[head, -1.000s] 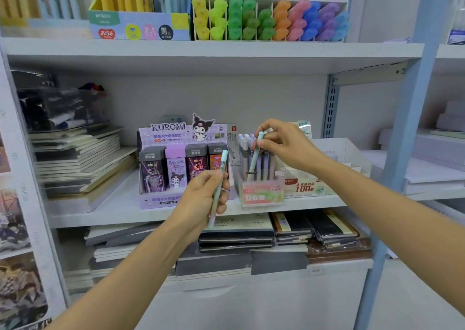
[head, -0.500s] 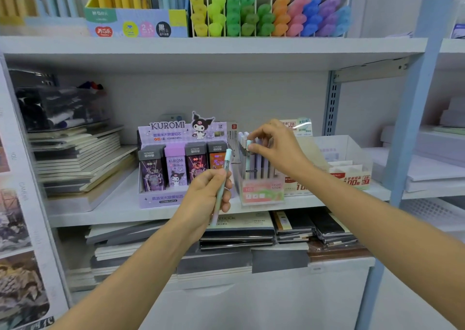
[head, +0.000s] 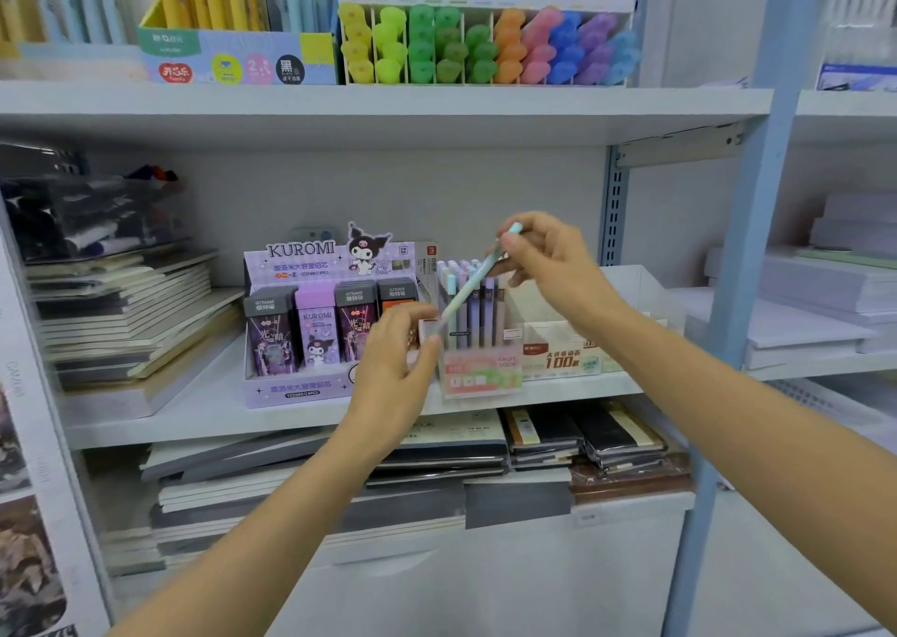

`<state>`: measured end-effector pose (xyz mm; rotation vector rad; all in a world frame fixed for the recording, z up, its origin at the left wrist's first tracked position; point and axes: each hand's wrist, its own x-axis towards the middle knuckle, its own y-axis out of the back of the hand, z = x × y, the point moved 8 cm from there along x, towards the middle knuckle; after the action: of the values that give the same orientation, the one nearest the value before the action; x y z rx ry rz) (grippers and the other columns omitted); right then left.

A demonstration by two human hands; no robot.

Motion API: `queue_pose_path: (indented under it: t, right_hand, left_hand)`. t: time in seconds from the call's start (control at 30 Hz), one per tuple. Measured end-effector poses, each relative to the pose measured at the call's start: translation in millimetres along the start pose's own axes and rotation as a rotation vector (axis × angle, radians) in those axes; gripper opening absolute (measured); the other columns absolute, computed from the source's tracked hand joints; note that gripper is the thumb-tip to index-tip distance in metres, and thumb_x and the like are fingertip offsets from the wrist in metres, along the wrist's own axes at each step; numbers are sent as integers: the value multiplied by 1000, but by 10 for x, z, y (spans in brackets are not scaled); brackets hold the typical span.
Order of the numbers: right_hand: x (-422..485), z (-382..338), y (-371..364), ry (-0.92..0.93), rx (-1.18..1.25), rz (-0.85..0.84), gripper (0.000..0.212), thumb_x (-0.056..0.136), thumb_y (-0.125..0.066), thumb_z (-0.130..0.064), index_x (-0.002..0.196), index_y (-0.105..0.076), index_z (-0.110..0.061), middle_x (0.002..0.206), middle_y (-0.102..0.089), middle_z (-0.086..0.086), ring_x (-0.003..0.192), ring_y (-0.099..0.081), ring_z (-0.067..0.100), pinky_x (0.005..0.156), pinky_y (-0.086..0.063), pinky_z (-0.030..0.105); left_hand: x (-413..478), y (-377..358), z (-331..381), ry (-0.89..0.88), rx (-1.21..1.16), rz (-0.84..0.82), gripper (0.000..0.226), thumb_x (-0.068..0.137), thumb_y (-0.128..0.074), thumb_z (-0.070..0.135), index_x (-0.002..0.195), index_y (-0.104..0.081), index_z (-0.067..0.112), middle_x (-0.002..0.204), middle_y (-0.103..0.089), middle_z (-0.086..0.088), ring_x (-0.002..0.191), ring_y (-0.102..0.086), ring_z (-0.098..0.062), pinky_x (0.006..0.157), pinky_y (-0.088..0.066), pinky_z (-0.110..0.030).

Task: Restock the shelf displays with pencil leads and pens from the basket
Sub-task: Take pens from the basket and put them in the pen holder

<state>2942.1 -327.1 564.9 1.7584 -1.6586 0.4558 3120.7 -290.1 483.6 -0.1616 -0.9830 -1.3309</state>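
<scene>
A teal pen (head: 473, 284) is being held tilted, top toward 1 o'clock, over the clear pen box (head: 480, 376) on the shelf (head: 194, 408). Its upper end is being pinched by the right hand (head: 548, 267), its lower end by the left hand (head: 393, 374). The lead display (head: 301, 340) is standing at the box's 9 o'clock.
</scene>
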Motion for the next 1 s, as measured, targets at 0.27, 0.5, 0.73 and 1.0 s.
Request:
queue_pose_path:
  t: [0.27, 0.5, 0.73, 1.0]
  right_hand:
    - [32, 146, 23, 90, -234, 32, 10, 102, -43, -12, 104, -51, -6, 96, -69, 11, 88, -69, 17, 68, -58, 26]
    - [34, 249, -261, 103, -354, -124, 10, 101, -46, -12, 105, -55, -8, 92, -67, 6, 80, -67, 10, 69, -55, 18]
    - [81, 270, -364, 109, -358, -132, 15, 99, -51, -14, 114, -53, -11, 94, -71, 5, 84, -69, 11, 72, -58, 24]
    - [77, 327, -414, 170, -512, -67, 19, 89, -67, -15, 107, -61, -18, 91, -63, 1, 80, -62, 13, 75, -55, 30]
  left_hand:
    - [-116, -295, -55, -205, 543, -204, 57, 101, -44, 19, 154, -21, 22, 160, -18, 11, 148, -11, -10, 117, -8, -28]
    - [-115, -293, -73, -209, 557, -215, 57, 102, -42, 20, 154, -20, 22, 161, -17, 10, 148, -11, -11, 118, -10, -29]
    - [-117, -298, -61, -236, 530, -199, 58, 99, -47, 16, 153, -25, 19, 159, -24, 7, 145, -21, -13, 119, -20, -33]
    - [-121, -305, -59, -257, 527, -198, 59, 99, -47, 14, 153, -24, 19, 159, -24, 6, 145, -22, -12, 118, -22, -37]
